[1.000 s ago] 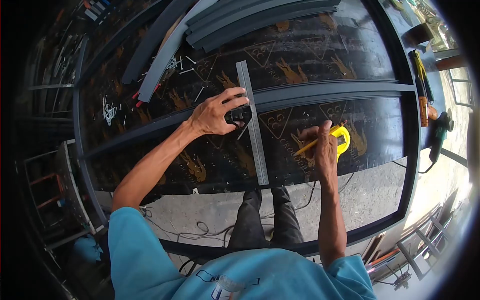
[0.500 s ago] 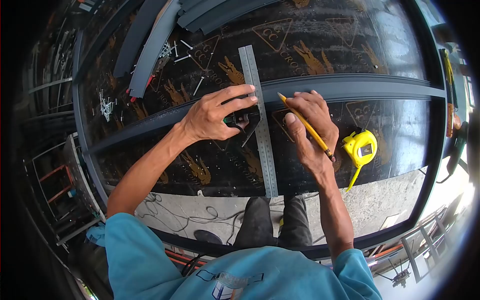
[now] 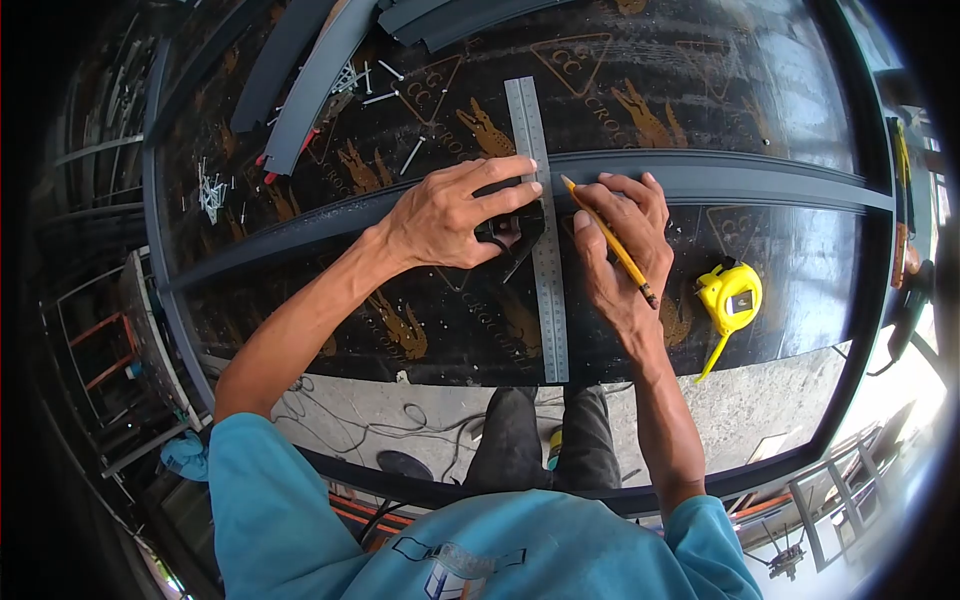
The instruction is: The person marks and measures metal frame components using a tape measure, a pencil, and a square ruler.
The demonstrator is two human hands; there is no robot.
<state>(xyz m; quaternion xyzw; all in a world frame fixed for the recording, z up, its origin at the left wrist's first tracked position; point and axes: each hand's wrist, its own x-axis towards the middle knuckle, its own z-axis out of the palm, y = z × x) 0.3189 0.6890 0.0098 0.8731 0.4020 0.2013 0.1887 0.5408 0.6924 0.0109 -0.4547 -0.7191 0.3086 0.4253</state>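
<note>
My left hand (image 3: 450, 215) is closed on a combination square (image 3: 553, 310), thumb round its dark head and two fingers stretched onto the steel blade. The blade crosses a long grey metal profile (image 3: 700, 182) at roughly a right angle. A yellow pencil (image 3: 634, 270) sits in my right hand (image 3: 622, 225), held between thumb and fingers. Its sharpened tip points at the profile, close to the blade's right edge. Part of the square's head is hidden behind my left fingers.
A yellow tape measure (image 3: 730, 297) lies right of my right hand. Loose screws (image 3: 212, 195) are heaped at left, with more near the grey metal strips (image 3: 318, 90). A dark frame (image 3: 868, 300) surrounds the printed black board (image 3: 480, 345). Cables (image 3: 400, 432) trail across the floor.
The square has slid a little to the right along the profile with my left hand. The pencil tip is now nearer the blade. The whole view has shifted slightly.
</note>
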